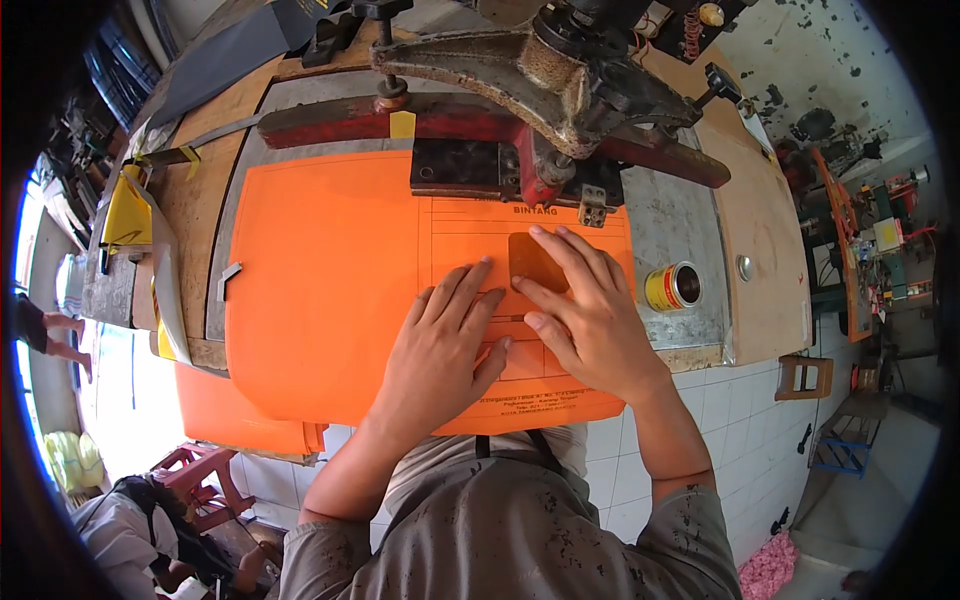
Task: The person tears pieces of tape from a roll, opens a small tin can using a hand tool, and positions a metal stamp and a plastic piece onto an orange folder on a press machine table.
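A large orange printed sheet [320, 270] lies on the metal bed of a press, with lines and black lettering on its right half. My left hand [445, 335] rests on it near the middle, fingers stretched out and holding nothing. To its right, my right hand [595, 310] lies with fingers spread, the fingertips around a dark brown rounded rectangle [538, 258] on the sheet. I cannot tell whether that rectangle is a loose piece or a cut-out. Just beyond the fingers sits the press's black block [460, 168], over the sheet's far edge.
The red-and-black press arm [570, 85] spans the far side. A small yellow-and-red tin [672, 287] lies on its side at the right. A yellow piece [128, 215] hangs at the left, and more orange sheets [245, 415] sit lower left. Another person [150, 530] is at the bottom left.
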Available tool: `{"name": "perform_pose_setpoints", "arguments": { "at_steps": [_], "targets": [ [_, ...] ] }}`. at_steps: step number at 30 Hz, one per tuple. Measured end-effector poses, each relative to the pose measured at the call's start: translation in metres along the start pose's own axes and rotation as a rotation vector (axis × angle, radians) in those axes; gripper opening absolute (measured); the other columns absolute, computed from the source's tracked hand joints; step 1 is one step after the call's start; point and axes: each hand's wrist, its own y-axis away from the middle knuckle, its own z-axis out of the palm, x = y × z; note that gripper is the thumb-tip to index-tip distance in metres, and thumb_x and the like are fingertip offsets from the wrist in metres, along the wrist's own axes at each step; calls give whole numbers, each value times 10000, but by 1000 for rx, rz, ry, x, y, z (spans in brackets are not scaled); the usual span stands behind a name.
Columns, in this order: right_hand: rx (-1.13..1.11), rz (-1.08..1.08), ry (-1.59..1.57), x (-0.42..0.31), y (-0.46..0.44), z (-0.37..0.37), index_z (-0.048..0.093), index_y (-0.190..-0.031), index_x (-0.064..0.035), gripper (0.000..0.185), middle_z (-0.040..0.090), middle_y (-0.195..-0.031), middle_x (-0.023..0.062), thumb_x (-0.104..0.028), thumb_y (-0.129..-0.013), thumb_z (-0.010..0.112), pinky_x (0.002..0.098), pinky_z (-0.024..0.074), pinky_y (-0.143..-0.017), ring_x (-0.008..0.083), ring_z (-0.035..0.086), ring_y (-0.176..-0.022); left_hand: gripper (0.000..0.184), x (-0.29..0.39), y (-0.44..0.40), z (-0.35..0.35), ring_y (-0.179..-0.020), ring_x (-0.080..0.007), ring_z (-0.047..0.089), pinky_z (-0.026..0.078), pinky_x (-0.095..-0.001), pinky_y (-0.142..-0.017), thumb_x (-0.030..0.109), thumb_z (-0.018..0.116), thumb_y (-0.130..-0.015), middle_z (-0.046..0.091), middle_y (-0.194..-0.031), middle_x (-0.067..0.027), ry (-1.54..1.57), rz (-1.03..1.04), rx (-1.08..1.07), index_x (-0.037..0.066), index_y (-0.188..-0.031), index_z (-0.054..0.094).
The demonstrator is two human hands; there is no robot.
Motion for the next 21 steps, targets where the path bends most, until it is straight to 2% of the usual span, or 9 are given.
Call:
{"name": "perform_pose_setpoints", "arguments": {
  "at_steps": [13,21],
  "targets": [
    [21,44,97,12,-1,-1,790,-1319,-63,423,472,-1679,159,-386,-1098,630,524,393,-1226,384,469,-1500,507,0,0,3,-1474,-407,496,422,-527,-1211,255,710,-981,510,-1636,-188,-40,-6,-14,65,-1448,653],
    [39,51,76,13,-2,0,805,-1255,-41,393,504,-1644,177,-359,-1087,648,530,402,-1206,390,492,-1474,498,-1,1,5,-1463,-418,501,429,-534,-1203,258,713,-980,510,-1635,-189,-46,3,0,86,-1446,668]
  ]
}}
